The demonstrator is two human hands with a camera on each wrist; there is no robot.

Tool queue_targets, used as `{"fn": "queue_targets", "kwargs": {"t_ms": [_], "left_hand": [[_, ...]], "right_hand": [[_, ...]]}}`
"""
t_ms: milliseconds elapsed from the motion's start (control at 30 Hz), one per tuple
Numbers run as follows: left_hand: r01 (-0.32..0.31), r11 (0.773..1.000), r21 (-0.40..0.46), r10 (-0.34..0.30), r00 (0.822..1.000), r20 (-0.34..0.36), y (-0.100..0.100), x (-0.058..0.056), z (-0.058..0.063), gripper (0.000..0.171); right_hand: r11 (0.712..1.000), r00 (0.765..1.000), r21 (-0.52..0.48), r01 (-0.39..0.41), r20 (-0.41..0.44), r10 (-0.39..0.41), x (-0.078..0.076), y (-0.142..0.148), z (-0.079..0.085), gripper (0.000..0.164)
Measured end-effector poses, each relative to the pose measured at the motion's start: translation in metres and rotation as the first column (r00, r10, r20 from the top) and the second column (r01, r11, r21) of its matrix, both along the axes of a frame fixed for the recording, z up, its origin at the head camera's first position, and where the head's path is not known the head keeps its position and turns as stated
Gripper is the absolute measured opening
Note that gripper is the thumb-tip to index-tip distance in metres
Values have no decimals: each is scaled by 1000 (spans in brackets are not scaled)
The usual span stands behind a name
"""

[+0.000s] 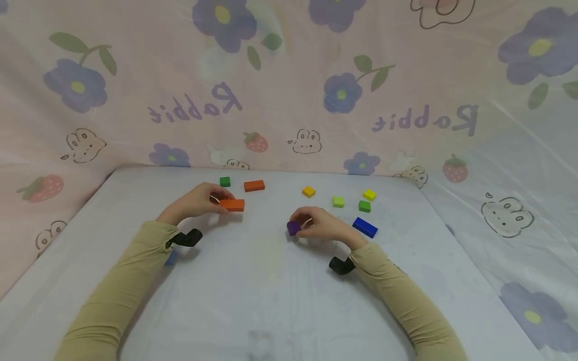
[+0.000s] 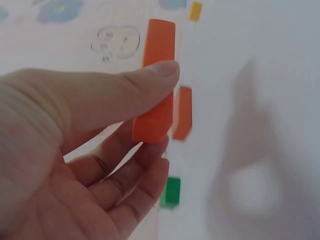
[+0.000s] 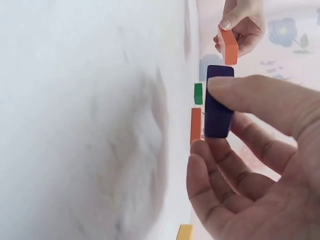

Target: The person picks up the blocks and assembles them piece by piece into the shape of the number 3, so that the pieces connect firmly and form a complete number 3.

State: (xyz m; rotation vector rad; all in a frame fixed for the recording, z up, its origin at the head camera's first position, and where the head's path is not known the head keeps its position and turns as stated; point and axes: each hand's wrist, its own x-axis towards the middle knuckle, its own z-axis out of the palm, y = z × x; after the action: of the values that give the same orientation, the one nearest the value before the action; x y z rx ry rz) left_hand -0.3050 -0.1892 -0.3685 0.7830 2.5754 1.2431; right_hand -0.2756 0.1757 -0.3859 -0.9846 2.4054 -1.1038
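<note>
My left hand [image 1: 201, 201] pinches an orange rectangular block [image 1: 233, 205] between thumb and fingers. In the left wrist view this orange block [image 2: 159, 80] stands out past the thumb, and its shadow falls on the table. My right hand [image 1: 321, 224] pinches a dark purple block [image 1: 294, 228], seen end-on from the head. The right wrist view shows the purple block [image 3: 219, 102] as long and rectangular, gripped by thumb and fingers. Beyond the left hand lie a second orange block [image 1: 254, 186] and a small green block [image 1: 225, 181].
Toward the back right lie a yellow-orange block [image 1: 308, 191], a lime block [image 1: 338, 201], a yellow block [image 1: 369, 194] and a green block [image 1: 364, 206]. A long blue block [image 1: 365, 227] is beside the right wrist. Another blue block [image 1: 171, 257] is partly hidden by the left sleeve.
</note>
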Motion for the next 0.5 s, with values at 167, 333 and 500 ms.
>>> {"fn": "queue_targets", "kwargs": {"t_ms": [167,333,500], "left_hand": [[22,1000,-20,-23,999,-34,14,3,3,38],[44,998,-43,-46,997,-61,30,6,2,37],[69,997,-19,-70,996,-55,44,11,1,35]], "right_hand": [[1000,999,-12,27,19,-27,6,-2,19,34],[999,999,-6,48,-8,-48,3,-3,29,33],[996,996,28,85,-45,-84,-16,1,12,34]]}}
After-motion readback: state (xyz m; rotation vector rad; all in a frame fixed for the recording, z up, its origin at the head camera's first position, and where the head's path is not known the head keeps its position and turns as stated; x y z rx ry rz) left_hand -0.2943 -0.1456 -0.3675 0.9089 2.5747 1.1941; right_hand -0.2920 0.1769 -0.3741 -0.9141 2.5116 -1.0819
